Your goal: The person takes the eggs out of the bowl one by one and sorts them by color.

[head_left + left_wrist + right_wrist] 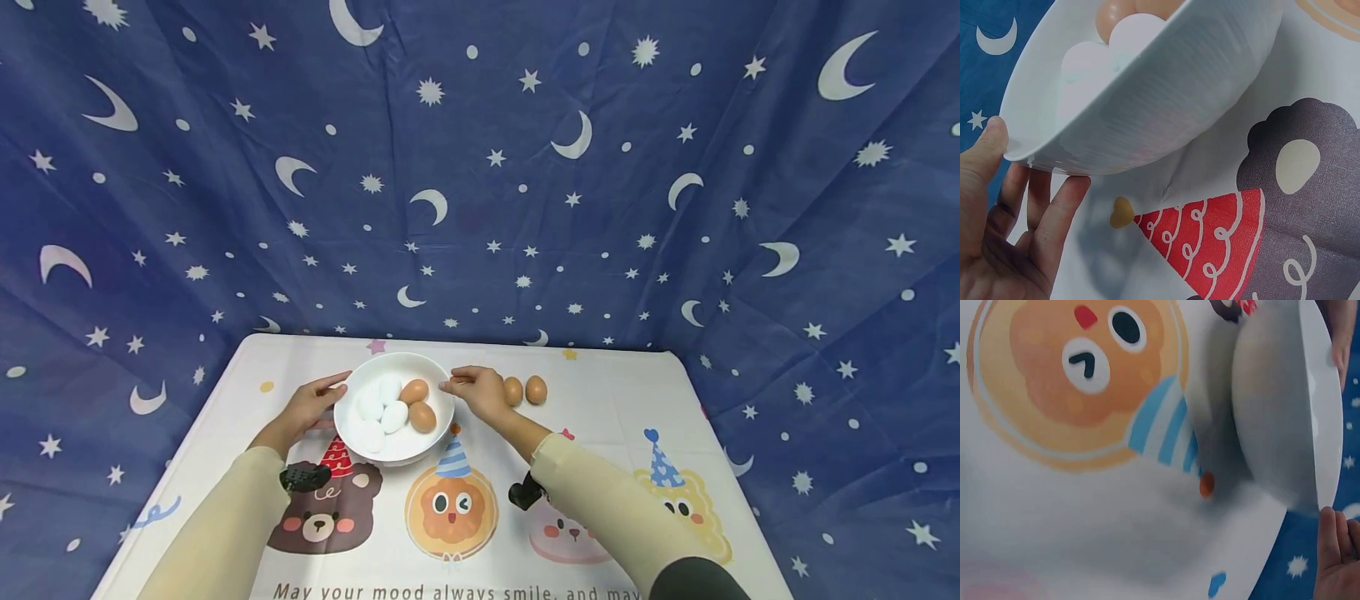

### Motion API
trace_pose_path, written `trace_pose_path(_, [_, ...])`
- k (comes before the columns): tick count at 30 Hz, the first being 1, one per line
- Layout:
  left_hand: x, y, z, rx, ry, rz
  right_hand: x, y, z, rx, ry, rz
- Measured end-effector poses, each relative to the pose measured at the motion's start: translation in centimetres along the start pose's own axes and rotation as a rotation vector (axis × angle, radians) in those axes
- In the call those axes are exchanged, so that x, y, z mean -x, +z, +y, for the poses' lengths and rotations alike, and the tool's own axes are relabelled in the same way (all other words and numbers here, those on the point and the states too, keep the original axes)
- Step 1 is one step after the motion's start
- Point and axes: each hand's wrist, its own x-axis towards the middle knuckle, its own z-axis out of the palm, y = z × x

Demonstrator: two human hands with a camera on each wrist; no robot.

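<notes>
A white bowl (397,457) stands between both hands, tilted in the wrist views. Inside it lie several white eggs (394,417) and two brown eggs (422,417). My left hand (306,410) grips the bowl's left rim, its thumb at the edge and its fingers (1063,203) underneath. On the opposite side, my right hand (482,393) holds the right rim with thumb and fingers; in the right wrist view its fingertips (1327,519) meet the edge. Two more brown eggs (536,390) rest on the table just right of the right hand, one partly hidden by it.
The table wears a white cloth (615,400) printed with cartoon faces, party hats and lettering. Behind and around it hangs a dark blue curtain (480,233) with moons and stars. Dark wrist devices (304,477) sit below both wrists.
</notes>
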Motion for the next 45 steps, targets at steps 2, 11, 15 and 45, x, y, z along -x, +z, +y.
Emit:
trace_pose_path(2, [0.0,0.0,0.0,0.003,0.001,0.001,0.3,0.8,-0.1,0.025,-0.031,-0.006])
trace_pose_path(11, [0.2,0.1,0.1,0.015,-0.009,0.002,1.1,3.3,-1.7,0.118,-0.032,-0.069])
trace_pose_path(15, [0.1,0.2,0.2,0.026,-0.016,0.007,1.0,4.0,-2.1,0.19,-0.027,-0.09])
trace_pose_path(45, [0.1,0.3,-0.2,0.032,-0.004,0.013,-0.7,7.8,-1.4,0.372,0.079,-0.119])
